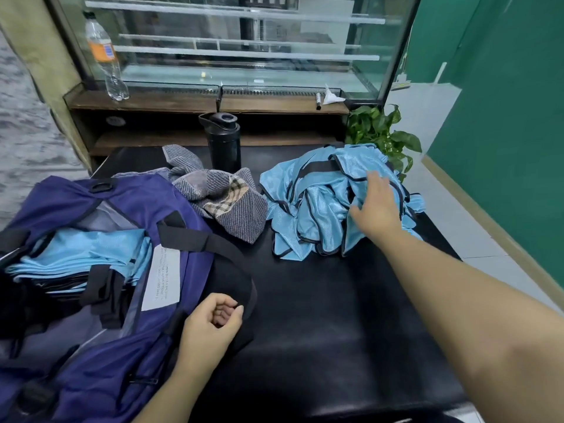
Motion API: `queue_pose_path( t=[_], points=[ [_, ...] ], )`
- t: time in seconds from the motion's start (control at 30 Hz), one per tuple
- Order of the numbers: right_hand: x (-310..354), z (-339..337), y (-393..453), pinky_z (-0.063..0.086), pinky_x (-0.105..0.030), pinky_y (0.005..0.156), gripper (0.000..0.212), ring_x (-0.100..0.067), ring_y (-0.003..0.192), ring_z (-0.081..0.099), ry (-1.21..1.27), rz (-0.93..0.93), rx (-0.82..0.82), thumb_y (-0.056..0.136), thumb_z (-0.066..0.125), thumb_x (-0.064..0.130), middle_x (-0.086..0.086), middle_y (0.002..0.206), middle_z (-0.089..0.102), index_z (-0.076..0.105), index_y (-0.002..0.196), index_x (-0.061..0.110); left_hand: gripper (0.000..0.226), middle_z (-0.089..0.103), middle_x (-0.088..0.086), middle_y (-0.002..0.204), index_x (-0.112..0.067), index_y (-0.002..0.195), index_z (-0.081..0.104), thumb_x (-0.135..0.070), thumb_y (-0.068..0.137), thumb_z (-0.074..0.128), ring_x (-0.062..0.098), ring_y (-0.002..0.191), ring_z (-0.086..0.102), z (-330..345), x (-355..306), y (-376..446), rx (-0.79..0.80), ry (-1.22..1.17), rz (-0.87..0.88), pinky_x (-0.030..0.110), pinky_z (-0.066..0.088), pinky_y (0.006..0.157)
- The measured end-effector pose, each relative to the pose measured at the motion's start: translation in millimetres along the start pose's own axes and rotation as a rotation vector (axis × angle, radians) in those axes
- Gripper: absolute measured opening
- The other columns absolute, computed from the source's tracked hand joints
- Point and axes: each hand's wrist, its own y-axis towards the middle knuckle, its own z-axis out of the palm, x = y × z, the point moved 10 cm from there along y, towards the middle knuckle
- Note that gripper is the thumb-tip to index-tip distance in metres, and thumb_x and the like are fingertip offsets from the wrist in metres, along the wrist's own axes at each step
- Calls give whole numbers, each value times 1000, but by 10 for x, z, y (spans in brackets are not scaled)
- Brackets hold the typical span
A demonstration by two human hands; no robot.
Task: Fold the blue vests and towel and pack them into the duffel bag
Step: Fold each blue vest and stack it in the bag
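A navy duffel bag (128,209) lies open at the left of the black table. Inside it sits a stack of folded light-blue vests (85,254). A crumpled pile of blue vests (308,209) with dark trim lies at the back right. My right hand (377,206) reaches out and rests on top of that pile, fingers spread. A grey striped towel (225,193) lies bunched between bag and pile. My left hand (213,322) hovers by the bag's black strap (210,242), fingers loosely curled and holding nothing.
A black shaker bottle (224,141) stands behind the towel. A glass display case (232,47) with a plastic water bottle (105,56) rises at the back. A potted plant (381,129) sits at the table's far right corner. The black table (329,315) spreads in front.
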Motion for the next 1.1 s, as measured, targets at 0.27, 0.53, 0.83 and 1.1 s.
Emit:
queue_pose_path(
  t=[0.27,0.53,0.83,1.1],
  points=[
    [-48,265,193,41,-43,100,99,-35,126,45,96,124,340,86,70,16,-15,146,39,-4,153,22,14,59,-7,64,-26,72,63,-16,76,73,4,60,49,-26,20,21,-4,-24,-25,13,43,60],
    [-153,241,-28,45,-34,76,21,-33,99,58,-117,135,242,93,56,21,-13,105,63,58,110,9,14,58,3,68,-9,75,62,1,82,69,3,60,49,-31,-21,18,-16,17,-29,12,43,60],
    [305,-172,-639,35,-33,97,12,-32,119,47,78,-274,-30,80,66,9,-13,127,54,58,79,1,13,57,4,76,-10,83,62,1,85,65,7,66,50,-42,-88,17,-8,-44,-102,6,42,61],
    [832,-253,-1502,31,0,82,29,-6,105,54,525,-267,150,81,67,6,7,120,61,49,71,28,22,63,1,94,-20,92,57,1,88,61,-5,73,60,102,-722,-207,-44,-195,-18,8,46,70]
  ],
)
